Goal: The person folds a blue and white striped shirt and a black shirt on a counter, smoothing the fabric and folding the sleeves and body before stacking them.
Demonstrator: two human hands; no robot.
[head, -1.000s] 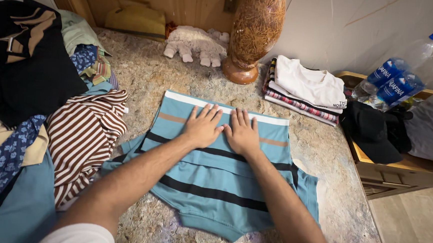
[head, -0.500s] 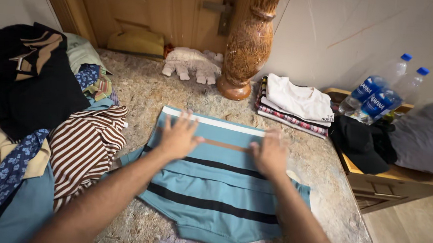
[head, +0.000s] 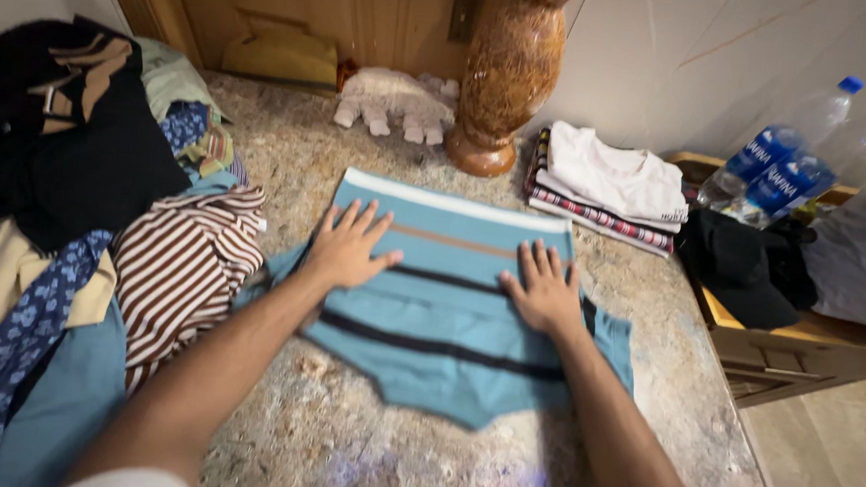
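Since a second before, the two hands had slid apart from the middle of the garment toward its side edges, and the camera had drawn a little closer to the counter.

In the head view, the left hand [head: 350, 248] lay flat with fingers spread and released on the left side of the teal striped boxer briefs [head: 449, 315], gripping nothing. The right hand [head: 544, 292] pressed palm-down on the right side, its fingers straight, close together and likewise released. The briefs lay spread on the speckled stone countertop [head: 341, 438], white waistband away from the person. Just left of them sat a brown-and-white striped shirt [head: 186, 264] at the edge of a heap of clothes [head: 46, 180]. Beyond the waistband stood a turned wooden post [head: 509, 68], with a pale plush toy [head: 394, 101] beside it. A stack of folded clothes [head: 607, 184] topped by a white shirt rested to the right, near two plastic water bottles [head: 788, 170].
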